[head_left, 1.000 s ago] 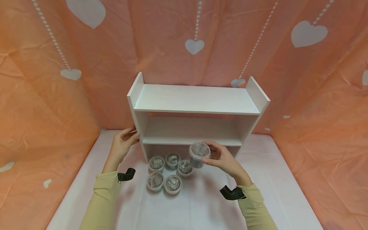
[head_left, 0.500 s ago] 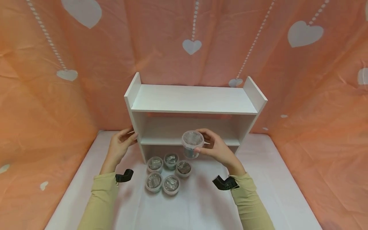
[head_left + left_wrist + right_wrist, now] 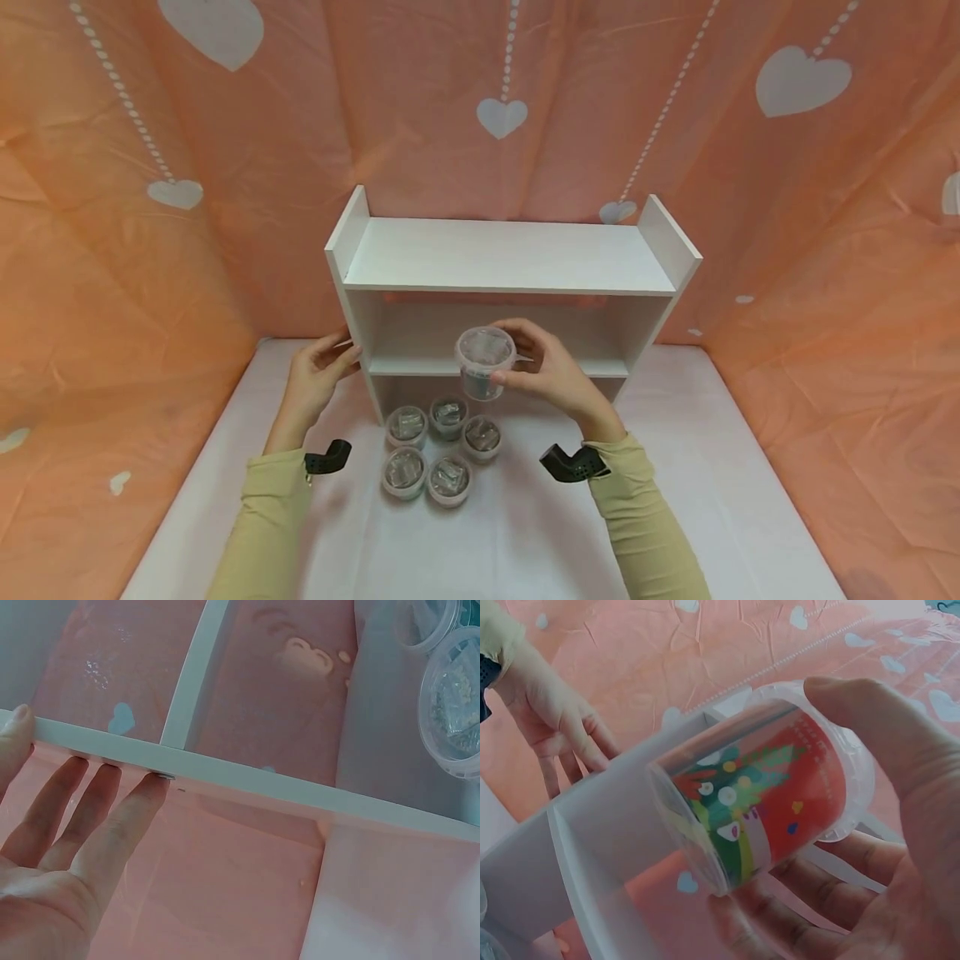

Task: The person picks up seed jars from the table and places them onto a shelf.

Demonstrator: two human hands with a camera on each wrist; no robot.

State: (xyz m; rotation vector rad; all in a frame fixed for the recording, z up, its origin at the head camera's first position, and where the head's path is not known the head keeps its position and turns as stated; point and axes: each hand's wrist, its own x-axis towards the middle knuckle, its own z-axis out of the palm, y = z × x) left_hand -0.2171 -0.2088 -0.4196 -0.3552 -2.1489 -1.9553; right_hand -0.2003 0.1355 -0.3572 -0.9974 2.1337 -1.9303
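The largest item is an orange backdrop (image 3: 420, 167) printed with white hearts on dotted strings, rising behind and at both sides. Next is the counter (image 3: 487, 554), pale-surfaced. On it stands a white shelf unit (image 3: 510, 254), upright, with an upper board and a middle board between two side panels; its back edge lies near the backdrop.

Two pale yellow-green sleeves (image 3: 645, 525) reach in from the near edge. The left hand (image 3: 311, 383) touches the shelf unit's left side panel: the fingers lie extended against the outer face, the thumb at the front edge, its grip relaxed rather than clasping. The right hand (image 3: 555, 379) has its grip closed around a clear lidded tub (image 3: 480, 358), thumb on one side near the rim, fingers on the other. The right wrist view shows a red print with green and multicoloured figures on that tub.

The held tub is off the counter, in front of the middle board. Five further tubs (image 3: 449, 479) stand upright on the counter, grouped closely before the lower compartment, with greyish packets showing through their tops; contact between them cannot be confirmed. The smallest items are two black wrist devices (image 3: 327, 457), one per wrist.
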